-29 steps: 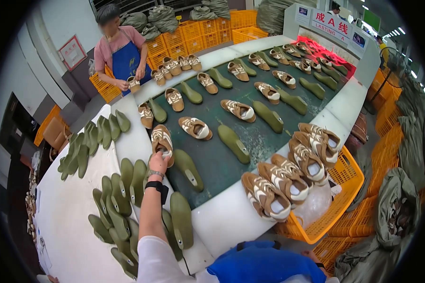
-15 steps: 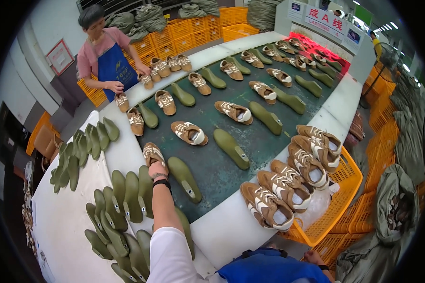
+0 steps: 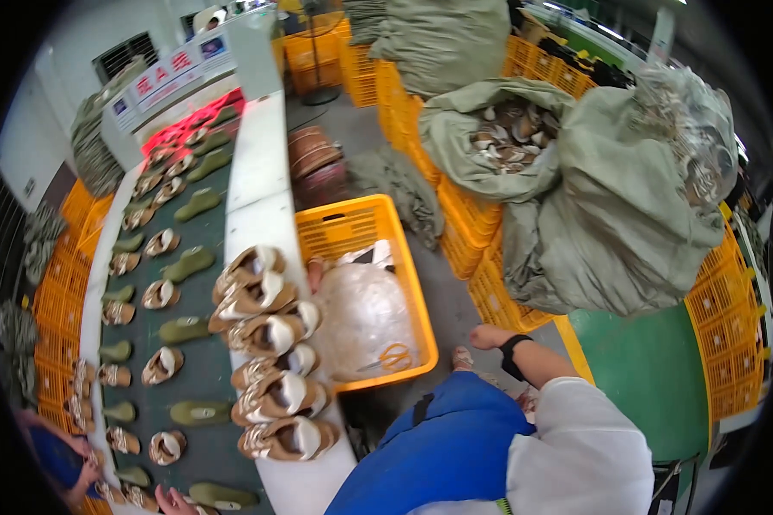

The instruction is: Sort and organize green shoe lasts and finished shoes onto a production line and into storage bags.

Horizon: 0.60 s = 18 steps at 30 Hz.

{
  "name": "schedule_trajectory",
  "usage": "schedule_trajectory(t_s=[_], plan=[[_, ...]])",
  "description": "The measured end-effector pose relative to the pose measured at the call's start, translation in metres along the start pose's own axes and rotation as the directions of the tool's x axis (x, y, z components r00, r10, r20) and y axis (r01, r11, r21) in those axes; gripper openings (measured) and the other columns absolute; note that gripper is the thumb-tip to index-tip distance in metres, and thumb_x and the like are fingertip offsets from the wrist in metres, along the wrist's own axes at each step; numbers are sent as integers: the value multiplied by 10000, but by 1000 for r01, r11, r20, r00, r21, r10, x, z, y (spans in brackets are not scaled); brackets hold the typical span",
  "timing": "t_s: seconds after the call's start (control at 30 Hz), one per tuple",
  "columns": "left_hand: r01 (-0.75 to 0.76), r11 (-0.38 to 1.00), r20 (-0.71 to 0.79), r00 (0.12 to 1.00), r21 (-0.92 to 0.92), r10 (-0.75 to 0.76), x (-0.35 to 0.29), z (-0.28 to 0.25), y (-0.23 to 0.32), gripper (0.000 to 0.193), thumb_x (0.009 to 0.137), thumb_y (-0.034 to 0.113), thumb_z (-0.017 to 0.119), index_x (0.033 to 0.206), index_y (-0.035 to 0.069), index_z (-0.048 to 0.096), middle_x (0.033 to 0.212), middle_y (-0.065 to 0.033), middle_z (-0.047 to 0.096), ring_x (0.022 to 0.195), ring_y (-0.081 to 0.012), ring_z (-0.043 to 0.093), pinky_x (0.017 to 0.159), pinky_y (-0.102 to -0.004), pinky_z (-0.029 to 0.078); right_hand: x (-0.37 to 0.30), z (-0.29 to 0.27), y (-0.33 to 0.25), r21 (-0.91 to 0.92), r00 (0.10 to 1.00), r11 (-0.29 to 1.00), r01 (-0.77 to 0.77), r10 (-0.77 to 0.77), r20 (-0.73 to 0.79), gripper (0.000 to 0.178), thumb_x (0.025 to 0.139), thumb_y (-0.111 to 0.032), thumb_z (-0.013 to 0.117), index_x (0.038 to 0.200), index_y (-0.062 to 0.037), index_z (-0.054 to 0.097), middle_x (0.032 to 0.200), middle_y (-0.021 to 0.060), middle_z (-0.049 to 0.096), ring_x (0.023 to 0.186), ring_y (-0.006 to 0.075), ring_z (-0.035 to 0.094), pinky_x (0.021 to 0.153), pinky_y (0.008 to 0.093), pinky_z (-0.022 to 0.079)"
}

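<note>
My left hand [image 3: 173, 501] shows only in part at the lower edge, its fingers apart, close to a brown-and-white sneaker on the dark green conveyor belt [image 3: 150, 403]. A green shoe last [image 3: 222, 495] lies just right of it. My right hand [image 3: 488, 336], with a black band at the wrist, hangs over the floor, fingers curled and nothing visible in them. Between the hands, several brown sneakers [image 3: 285, 438] stand in a row on the white belt edge [image 3: 294, 476]. More sneakers and green lasts [image 3: 199, 413] are spread along the belt.
A yellow crate [image 3: 429, 356] beside the row holds clear plastic and orange-handled scissors [image 3: 395, 356]. An open sack [image 3: 442, 129] of scraps and a large grey-green sack [image 3: 610, 223] rest on stacked crates. A co-worker's hands [image 3: 84, 459] are across the belt. A fan stand [image 3: 318, 90] stands beyond.
My view has swung right, toward the crates and sacks. My left hand has gone from the middle of the view to the lower edge; my right hand shows more fully.
</note>
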<state>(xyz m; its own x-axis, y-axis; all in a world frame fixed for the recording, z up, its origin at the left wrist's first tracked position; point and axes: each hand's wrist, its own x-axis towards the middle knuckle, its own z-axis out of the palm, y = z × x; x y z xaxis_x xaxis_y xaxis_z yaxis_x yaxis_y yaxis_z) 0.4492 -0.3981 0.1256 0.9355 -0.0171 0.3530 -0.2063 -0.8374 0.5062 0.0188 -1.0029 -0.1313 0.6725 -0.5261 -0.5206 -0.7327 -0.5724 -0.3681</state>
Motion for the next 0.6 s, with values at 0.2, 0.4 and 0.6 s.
schedule_trajectory(t_s=[0.2,0.4,0.6], plan=[[-261,905,5,960,-336,279,-112,29,277,230,849,68,548,1041,-59,558,996,-155,603,917,-218,573,806,-298,451,78,-71,22,119,996,989,87,-82,-47,278,695,-161,513,942,-80,614,933,150,619,893,320,578,762,393,454],[-523,749,769,246,-407,590,-195,195,411,521,703,230,678,1153,46,491,988,-183,583,904,-343,565,778,-372,464,99,-180,55,230,984,965,129,-95,-154,332,754,-164,522,1068,-66,565,1035,159,584,983,325,535,818,397,430],[-555,451,539,4,-699,842,-237,286,564,481,732,236,637,1145,46,481,945,-174,589,852,-337,566,729,-373,472,70,-249,134,357,793,924,134,116,-598,428,761,-138,542,1166,-13,480,1127,225,505,1048,358,477,878,394,400]])
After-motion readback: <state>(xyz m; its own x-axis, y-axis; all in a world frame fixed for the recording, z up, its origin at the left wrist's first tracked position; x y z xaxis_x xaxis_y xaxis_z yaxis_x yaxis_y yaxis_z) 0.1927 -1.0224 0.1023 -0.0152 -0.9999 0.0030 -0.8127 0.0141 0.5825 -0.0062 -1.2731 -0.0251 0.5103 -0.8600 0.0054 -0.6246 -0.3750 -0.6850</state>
